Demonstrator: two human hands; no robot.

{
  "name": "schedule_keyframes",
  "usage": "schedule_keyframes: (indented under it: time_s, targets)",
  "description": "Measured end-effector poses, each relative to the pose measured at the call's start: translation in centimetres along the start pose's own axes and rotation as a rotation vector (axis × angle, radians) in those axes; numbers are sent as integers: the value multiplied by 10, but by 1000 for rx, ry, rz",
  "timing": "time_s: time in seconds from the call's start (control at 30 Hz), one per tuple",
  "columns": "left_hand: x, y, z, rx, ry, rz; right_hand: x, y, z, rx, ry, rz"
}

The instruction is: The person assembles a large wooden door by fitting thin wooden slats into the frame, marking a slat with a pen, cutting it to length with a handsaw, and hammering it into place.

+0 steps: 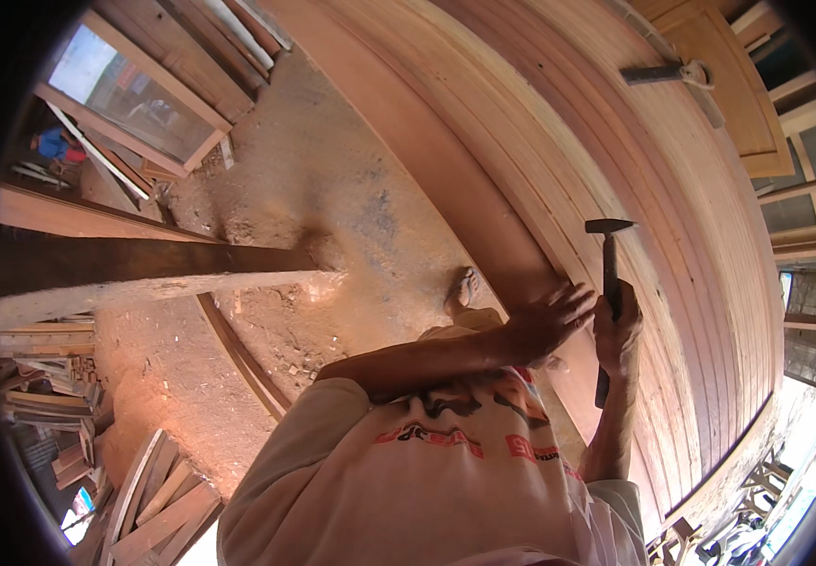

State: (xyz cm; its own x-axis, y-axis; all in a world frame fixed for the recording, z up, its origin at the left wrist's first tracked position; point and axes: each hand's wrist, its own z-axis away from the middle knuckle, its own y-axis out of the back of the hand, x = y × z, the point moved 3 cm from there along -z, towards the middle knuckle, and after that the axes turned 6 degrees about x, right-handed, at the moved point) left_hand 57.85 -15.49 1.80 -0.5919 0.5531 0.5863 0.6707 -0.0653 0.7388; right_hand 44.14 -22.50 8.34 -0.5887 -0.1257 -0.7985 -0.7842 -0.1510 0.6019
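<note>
My right hand [617,332] is wrapped round the handle of a hammer [610,262]. The hammer stands head up, and its dark handle end shows below my fist. My left hand [555,319] reaches across from the left beside it, fingers stretched toward the hammer hand. Those fingers lie at or just over the near edge of a broad surface of long reddish-brown wooden boards [521,141]. Whether they touch the wood I cannot tell, and no held thing shows in them.
A dark wooden tool [653,74] lies on the boards at the far right. To the left, a thick post [143,269] rises from the dirt floor [361,208]. Framed glass panels [143,94] lean at the back left, and wood offcuts [167,505] are piled at the lower left.
</note>
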Motion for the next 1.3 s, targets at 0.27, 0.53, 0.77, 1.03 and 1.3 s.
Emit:
schedule_keyframes:
  time_s: [0.27,0.53,0.77,1.03,1.3]
  targets:
    - [-179,156,4,257,347,-316,-106,-86,-106,-100,-82,-293]
    - [-319,278,12,360,459,-439,-204,-211,-210,-269,286,-86]
    - [-459,384,25,554,409,-529,-306,-346,-316,-205,341,-118]
    - [-504,431,47,387,517,-378,-393,-539,-465,-170,468,-95]
    - [-506,426,52,433,490,-582,-412,-620,-500,-261,429,113]
